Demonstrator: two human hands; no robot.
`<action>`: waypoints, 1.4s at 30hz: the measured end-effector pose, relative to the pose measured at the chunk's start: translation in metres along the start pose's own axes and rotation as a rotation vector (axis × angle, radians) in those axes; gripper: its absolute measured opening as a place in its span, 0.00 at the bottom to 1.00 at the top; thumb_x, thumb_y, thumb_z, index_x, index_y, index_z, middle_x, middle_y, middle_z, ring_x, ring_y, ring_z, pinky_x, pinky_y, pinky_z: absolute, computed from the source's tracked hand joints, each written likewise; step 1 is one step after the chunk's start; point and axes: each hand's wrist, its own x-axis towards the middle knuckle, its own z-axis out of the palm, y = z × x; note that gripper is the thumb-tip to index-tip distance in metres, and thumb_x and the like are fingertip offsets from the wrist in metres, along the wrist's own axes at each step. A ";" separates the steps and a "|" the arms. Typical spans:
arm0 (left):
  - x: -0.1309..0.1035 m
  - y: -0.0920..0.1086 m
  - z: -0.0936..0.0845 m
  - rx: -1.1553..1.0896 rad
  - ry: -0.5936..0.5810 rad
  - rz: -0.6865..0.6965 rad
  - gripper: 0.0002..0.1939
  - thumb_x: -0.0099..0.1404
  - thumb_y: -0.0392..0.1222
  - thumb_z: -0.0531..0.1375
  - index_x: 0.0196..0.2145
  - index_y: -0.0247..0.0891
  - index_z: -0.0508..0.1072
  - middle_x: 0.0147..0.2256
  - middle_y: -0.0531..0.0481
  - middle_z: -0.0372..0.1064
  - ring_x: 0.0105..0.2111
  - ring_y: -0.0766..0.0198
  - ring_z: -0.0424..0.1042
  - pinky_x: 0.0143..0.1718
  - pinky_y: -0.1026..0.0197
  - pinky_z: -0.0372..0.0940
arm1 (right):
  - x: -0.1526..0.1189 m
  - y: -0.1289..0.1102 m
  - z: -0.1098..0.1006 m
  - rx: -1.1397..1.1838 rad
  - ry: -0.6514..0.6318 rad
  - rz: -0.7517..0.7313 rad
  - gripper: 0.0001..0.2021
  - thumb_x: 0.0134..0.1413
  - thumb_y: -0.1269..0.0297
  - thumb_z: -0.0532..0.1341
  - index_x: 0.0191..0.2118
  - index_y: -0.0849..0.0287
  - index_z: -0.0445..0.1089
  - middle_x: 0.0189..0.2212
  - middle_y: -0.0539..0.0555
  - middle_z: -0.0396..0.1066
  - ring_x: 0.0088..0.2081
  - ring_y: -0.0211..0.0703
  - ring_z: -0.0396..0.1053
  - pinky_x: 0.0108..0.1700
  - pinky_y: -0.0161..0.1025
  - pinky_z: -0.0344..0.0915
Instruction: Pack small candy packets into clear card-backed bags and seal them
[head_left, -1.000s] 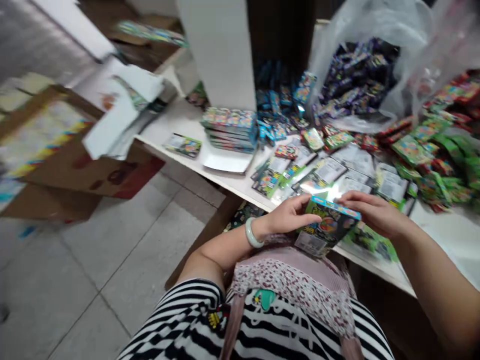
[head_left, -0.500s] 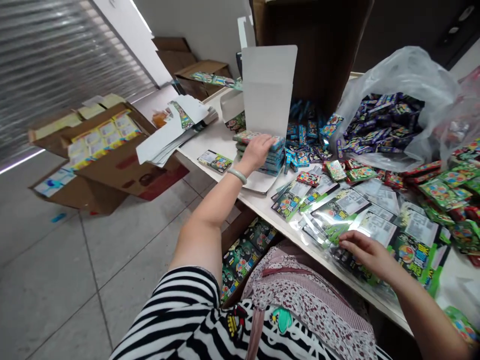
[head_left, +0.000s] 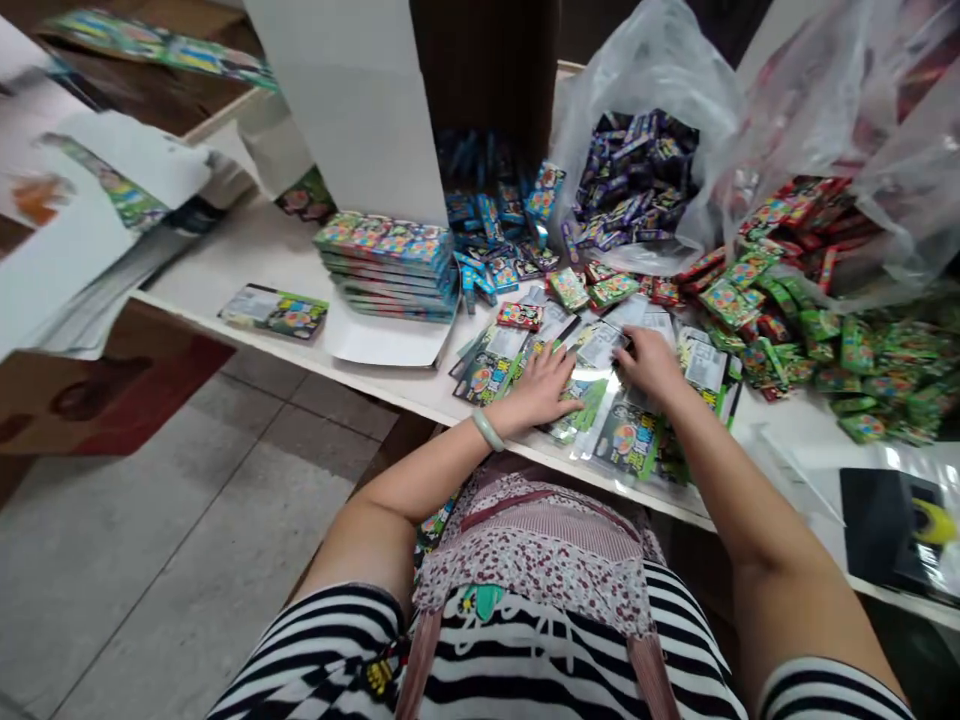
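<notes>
My left hand (head_left: 538, 392), with a pale bangle at the wrist, lies with fingers spread on flat printed plastic packets (head_left: 487, 375) in black and green. Just right of it, the bent fingers and thumb of my right hand (head_left: 654, 368) pinch at a printed packet on the same pile; the fingertips are partly hidden. Further left, a neat stack of colourful candy packs (head_left: 386, 265) sits in a white carton (head_left: 352, 110) with its tall flap upright. One single flat packet (head_left: 276, 312) lies beside the carton.
Loose blue candies (head_left: 499, 240) lie behind the packets. A clear bag (head_left: 720, 110) holds purple candies (head_left: 637, 180); green packs (head_left: 885, 360) heap at the right. White sheets (head_left: 67, 230) overhang the table at left, above a brown carton (head_left: 112, 375) on the floor.
My left hand has left the candy stack and come right, down onto the flat packets. My right hand has moved further in over the pile. The view has swung right.
</notes>
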 end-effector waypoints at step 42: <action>-0.023 0.038 -0.044 0.231 0.376 0.300 0.20 0.74 0.39 0.48 0.58 0.31 0.67 0.47 0.34 0.76 0.44 0.53 0.77 0.45 0.53 0.73 | -0.053 -0.041 -0.064 1.067 -0.235 -0.009 0.21 0.42 0.42 0.70 0.34 0.56 0.80 0.41 0.55 0.80 0.43 0.47 0.73 0.52 0.47 0.66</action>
